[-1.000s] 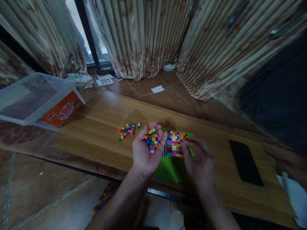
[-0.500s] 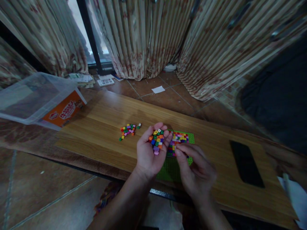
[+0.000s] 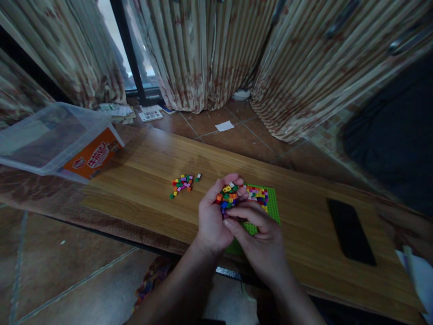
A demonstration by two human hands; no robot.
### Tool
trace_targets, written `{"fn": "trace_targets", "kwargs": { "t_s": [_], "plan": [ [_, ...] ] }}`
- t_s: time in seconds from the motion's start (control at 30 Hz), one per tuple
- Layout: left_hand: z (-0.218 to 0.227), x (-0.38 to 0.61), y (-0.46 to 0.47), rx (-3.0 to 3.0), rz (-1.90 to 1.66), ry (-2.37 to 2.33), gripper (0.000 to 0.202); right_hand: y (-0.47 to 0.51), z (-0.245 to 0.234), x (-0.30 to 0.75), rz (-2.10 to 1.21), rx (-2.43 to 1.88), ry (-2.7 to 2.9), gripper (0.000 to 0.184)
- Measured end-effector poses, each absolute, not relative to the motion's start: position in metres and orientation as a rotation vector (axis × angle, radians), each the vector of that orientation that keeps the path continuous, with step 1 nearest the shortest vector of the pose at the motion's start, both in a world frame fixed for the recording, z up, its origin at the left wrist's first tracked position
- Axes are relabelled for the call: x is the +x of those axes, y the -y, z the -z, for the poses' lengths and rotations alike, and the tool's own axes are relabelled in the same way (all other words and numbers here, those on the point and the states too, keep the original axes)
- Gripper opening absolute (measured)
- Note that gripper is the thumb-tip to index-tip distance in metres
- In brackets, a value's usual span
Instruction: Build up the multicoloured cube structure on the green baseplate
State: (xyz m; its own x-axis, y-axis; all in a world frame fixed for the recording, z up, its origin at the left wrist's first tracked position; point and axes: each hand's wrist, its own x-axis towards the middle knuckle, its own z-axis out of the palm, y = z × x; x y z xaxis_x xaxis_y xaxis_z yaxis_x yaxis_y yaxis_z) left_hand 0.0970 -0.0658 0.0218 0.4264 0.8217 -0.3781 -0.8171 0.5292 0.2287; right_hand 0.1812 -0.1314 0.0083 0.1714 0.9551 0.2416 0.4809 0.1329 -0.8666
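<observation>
My left hand (image 3: 214,223) is cupped palm up around a heap of small coloured toy bricks (image 3: 228,197). Thumb and forefinger of my right hand (image 3: 262,234) pinch at a purple brick at the near edge of that heap. Below and behind both hands lies a green studded baseplate (image 3: 274,205), partly hidden by them. Rows of multicoloured bricks (image 3: 259,195) cover part of the plate. To the left of my hands, a loose pile of toy bricks (image 3: 182,183) rests on the wooden table (image 3: 142,180).
A clear plastic tub (image 3: 50,140) with an orange label stands at the table's left end. On the right lies a black flat phone-like slab (image 3: 351,231), with white paper (image 3: 414,275) beyond it. Curtains (image 3: 203,58) hang behind the table.
My right hand has moved left from over the baseplate to the bricks in my left palm, its fingertips now among them. More of the plate's right side shows.
</observation>
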Motion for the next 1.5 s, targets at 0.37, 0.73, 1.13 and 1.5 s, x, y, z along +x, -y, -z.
{"fn": "trace_targets", "kwargs": {
  "t_s": [0.37, 0.73, 1.13, 1.5],
  "plan": [
    [-0.025, 0.096, 0.065, -0.040, -1.071, -0.455, 0.029, 0.133, -0.012, 0.208, -0.446, -1.490, 1.056, 0.011],
    [-0.022, 0.092, 0.062, -0.045, -1.124, -0.479, 0.032, 0.126, 0.006, 0.240, -0.465, -1.570, 1.074, 0.010],
    [-0.019, 0.090, 0.060, -0.052, -1.116, -0.456, 0.039, 0.123, 0.012, 0.250, 0.007, -1.626, 1.579, 0.014],
    [-0.019, 0.090, 0.058, -0.057, -1.130, -0.442, 0.039, 0.119, 0.011, 0.250, -0.002, -1.684, 1.618, 0.016]
  ]
}}
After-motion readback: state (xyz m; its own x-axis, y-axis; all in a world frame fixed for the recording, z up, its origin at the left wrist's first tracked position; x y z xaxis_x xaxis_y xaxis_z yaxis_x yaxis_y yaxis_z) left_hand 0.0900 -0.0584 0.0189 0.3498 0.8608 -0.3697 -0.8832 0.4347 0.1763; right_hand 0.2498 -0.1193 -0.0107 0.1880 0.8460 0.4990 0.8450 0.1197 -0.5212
